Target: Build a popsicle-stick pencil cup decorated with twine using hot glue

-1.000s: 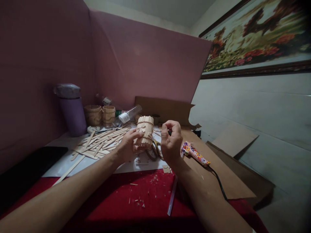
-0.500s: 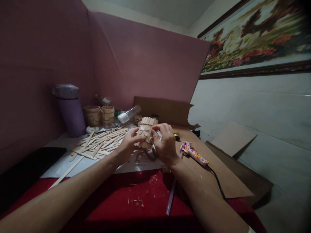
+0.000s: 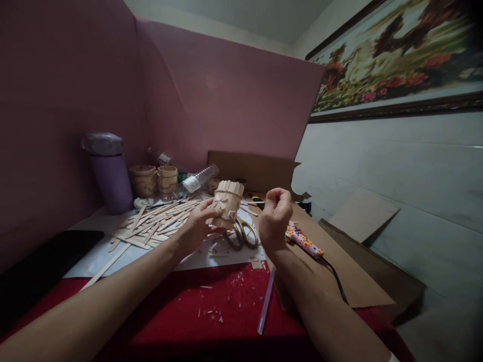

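My left hand (image 3: 200, 223) grips a small cup made of wooden craft sticks (image 3: 228, 203) by its left side. A band circles the cup below its notched rim, and flower-like petals and other small pieces stick out on its wall. My right hand (image 3: 277, 211) is raised to the right of the cup, apart from it, with fingers curled and pinched together. Whatever they may hold is hidden. Scissors with gold-coloured handles (image 3: 247, 235) lie below the cup. A flower-patterned glue gun (image 3: 305, 241) rests just right of my right hand, partly covered by it.
Many craft sticks (image 3: 162, 221) lie on white paper at left. Behind them stand two stick-built pots (image 3: 168, 182), a purple tumbler (image 3: 113, 183) and a clear plastic bottle (image 3: 202, 177). A glue stick (image 3: 266, 301) and wood scraps lie on the red cloth (image 3: 169, 311). Cardboard (image 3: 350, 281) covers the right.
My right hand has let go of the cup and moved right, its fingers now closed. The cup stays in my left hand, turned slightly. The scissors' handles show more fully.
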A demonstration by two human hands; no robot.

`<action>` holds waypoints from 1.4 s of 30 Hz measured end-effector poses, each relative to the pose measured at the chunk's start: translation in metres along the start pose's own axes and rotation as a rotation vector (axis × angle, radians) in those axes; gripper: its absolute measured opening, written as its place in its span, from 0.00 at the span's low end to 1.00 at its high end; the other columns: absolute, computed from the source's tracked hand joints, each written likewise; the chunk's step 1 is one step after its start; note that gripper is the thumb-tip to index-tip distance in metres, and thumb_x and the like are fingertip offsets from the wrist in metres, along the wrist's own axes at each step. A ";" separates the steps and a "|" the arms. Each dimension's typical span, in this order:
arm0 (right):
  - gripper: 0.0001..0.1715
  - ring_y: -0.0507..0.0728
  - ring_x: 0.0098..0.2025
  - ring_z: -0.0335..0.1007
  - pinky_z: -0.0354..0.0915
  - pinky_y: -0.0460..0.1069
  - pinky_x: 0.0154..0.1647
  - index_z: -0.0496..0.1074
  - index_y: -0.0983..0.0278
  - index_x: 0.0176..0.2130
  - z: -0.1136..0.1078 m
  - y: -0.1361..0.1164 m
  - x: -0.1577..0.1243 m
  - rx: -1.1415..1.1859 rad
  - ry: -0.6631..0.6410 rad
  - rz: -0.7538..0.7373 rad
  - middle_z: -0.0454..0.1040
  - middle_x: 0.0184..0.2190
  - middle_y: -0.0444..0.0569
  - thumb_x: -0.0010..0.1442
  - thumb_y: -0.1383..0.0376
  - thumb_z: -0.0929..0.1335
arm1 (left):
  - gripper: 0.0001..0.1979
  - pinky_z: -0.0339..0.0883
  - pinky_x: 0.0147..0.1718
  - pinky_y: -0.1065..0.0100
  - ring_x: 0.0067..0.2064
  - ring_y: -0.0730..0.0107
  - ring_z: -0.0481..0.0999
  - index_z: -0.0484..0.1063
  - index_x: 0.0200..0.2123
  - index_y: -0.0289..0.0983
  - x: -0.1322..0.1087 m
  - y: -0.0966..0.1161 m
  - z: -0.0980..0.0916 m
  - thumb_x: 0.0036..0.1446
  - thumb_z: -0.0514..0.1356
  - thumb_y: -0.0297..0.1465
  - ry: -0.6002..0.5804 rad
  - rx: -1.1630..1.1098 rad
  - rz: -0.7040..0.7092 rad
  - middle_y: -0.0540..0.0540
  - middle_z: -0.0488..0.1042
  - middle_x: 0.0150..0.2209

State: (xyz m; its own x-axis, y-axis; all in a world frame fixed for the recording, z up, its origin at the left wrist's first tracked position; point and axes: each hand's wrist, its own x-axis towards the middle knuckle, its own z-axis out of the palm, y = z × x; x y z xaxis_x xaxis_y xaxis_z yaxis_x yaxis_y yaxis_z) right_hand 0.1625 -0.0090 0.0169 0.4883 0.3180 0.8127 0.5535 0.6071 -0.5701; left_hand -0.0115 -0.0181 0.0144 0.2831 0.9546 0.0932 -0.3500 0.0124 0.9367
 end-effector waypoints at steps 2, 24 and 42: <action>0.08 0.54 0.29 0.60 0.59 0.51 0.32 0.60 0.59 0.32 0.001 0.006 0.007 0.018 0.104 0.086 0.63 0.26 0.42 0.64 0.60 0.62 | 0.24 0.74 0.32 0.64 0.35 0.64 0.78 0.72 0.48 0.37 -0.002 0.003 0.001 0.44 0.66 0.31 0.012 -0.034 -0.011 0.43 0.78 0.42; 0.13 0.54 0.26 0.67 0.58 0.48 0.29 0.69 0.60 0.33 -0.001 -0.013 -0.024 -0.016 -0.420 -0.243 0.73 0.25 0.45 0.68 0.60 0.62 | 0.13 0.76 0.38 0.58 0.30 0.62 0.78 0.74 0.42 0.32 -0.002 0.004 -0.005 0.59 0.57 0.34 -0.096 -0.254 -0.127 0.41 0.79 0.31; 0.11 0.56 0.31 0.69 0.61 0.49 0.33 0.68 0.61 0.36 -0.002 -0.017 -0.026 -0.004 -0.485 -0.103 0.74 0.29 0.47 0.67 0.60 0.61 | 0.16 0.76 0.43 0.57 0.38 0.59 0.80 0.74 0.48 0.30 0.002 0.000 -0.008 0.59 0.60 0.32 -0.124 -0.343 -0.123 0.37 0.81 0.39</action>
State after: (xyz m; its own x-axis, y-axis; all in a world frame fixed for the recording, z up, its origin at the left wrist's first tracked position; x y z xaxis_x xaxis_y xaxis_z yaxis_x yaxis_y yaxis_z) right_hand 0.1416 -0.0294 0.0052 0.0611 0.5597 0.8264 0.5851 0.6507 -0.4840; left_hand -0.0183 -0.0141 0.0118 0.4396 0.8970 0.0469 -0.5793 0.2432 0.7780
